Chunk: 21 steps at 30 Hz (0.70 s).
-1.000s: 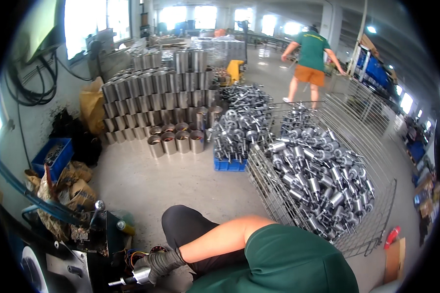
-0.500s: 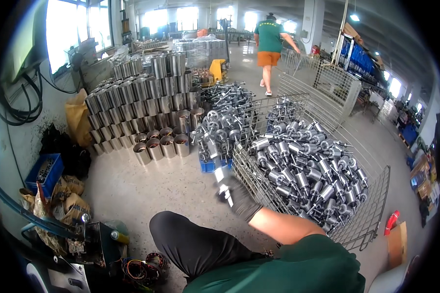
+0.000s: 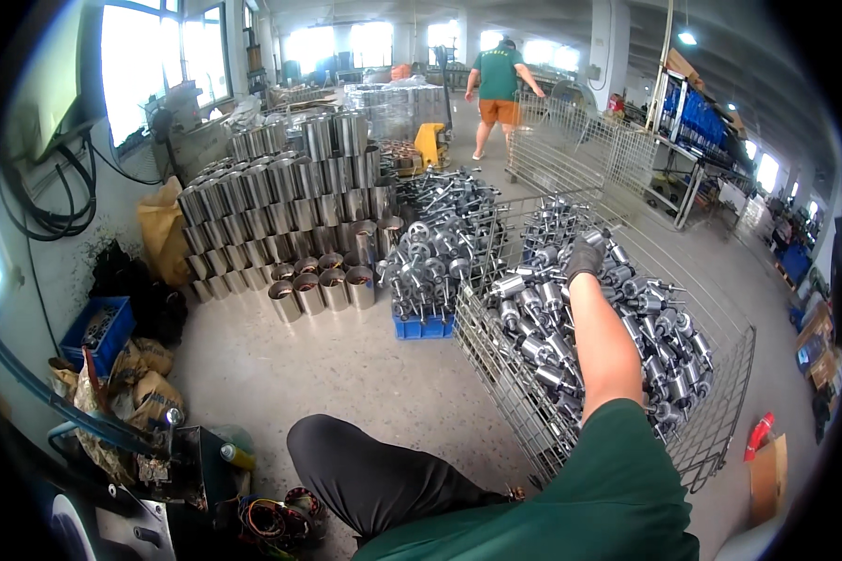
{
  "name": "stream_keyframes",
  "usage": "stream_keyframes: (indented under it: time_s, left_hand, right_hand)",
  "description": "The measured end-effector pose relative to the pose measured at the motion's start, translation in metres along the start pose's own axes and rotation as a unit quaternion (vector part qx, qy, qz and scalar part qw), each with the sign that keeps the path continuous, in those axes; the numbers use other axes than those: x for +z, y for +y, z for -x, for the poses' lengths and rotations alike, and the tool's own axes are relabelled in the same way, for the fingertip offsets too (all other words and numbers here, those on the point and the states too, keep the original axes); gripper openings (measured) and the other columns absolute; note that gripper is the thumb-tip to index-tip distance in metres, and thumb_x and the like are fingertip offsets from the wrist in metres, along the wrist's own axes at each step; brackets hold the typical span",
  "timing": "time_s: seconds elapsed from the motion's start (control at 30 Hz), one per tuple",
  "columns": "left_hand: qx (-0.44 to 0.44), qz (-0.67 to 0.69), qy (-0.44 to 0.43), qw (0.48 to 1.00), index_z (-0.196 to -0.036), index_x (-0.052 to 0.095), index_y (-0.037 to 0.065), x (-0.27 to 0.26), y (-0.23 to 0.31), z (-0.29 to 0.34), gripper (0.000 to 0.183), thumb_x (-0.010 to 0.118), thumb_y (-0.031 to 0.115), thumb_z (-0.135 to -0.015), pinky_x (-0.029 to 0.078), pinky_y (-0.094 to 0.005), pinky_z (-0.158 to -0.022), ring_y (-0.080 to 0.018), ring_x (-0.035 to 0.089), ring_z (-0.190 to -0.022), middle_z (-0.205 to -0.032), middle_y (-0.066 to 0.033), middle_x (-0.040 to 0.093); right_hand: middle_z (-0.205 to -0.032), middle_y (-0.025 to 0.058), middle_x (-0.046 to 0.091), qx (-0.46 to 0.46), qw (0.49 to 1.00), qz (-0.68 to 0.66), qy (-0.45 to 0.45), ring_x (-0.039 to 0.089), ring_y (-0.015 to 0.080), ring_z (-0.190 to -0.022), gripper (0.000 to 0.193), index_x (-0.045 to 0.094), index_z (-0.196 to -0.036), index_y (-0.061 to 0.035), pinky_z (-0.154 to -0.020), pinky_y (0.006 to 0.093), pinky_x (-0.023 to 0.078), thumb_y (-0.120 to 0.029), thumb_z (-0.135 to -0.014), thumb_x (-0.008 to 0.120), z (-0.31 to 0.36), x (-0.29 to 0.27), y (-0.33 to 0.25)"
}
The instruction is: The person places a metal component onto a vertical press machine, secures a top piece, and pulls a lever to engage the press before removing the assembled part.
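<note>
Reaching far across the wire cage (image 3: pixel 711 411), the gloved right hand (image 3: pixel 584 259) rests on the heap of metal rotors (image 3: pixel 571 318) inside it, fingers curled, though whether they grip one I cannot tell, and a careless pull could tumble its neighbours onto them.

shiny metal rotors (image 3: pixel 571 327) — heaped in wire cage (image 3: pixel 720 393)

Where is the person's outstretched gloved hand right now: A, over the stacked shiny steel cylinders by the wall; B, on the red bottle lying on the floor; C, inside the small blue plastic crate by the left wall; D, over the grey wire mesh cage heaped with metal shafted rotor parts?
D: the gloved hand reaches over the metal shafted rotor parts heaped in the grey wire mesh cage.
</note>
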<state>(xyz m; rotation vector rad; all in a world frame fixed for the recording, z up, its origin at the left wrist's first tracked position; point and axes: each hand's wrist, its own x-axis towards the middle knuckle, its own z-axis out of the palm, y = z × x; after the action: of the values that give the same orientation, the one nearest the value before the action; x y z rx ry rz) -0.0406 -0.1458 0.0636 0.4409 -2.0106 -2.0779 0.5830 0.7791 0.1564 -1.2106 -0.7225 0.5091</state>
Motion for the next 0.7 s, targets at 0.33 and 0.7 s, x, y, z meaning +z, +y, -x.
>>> stream_keyframes:
  time_s: [0.33,0.7]
  left_hand:
    - [0.017,0.002,0.013,1.000,-0.136,0.059,0.005,-0.030,-0.003,0.001,0.043,0.067,0.022,-0.097,0.052,-0.0308,-0.066,-0.0157,0.061,-0.076,-0.111,-0.0051,0.068]
    - [0.110,-0.047,0.059,0.991,-0.131,0.065,0.001,-0.130,0.053,0.055,0.040,0.067,0.013,-0.093,0.054,-0.0269,-0.070,-0.0144,0.069,-0.087,-0.103,-0.0075,0.071]
  right_hand:
    - [-0.080,0.0073,0.068,-0.149,0.876,0.068,-0.454,0.060,0.0175,-0.072,0.019,0.070,-0.090,-0.0034,-0.072,0.0347,0.051,-0.022,-0.092,0.068,0.228,0.081,0.025]
    - [-0.087,0.0130,0.068,-0.372,0.359,-0.205,-0.831,0.069,0.0286,-0.081,0.012,0.068,-0.090,-0.0041,-0.073,0.0388,0.056,-0.006,-0.082,0.076,0.613,0.051,-0.169]
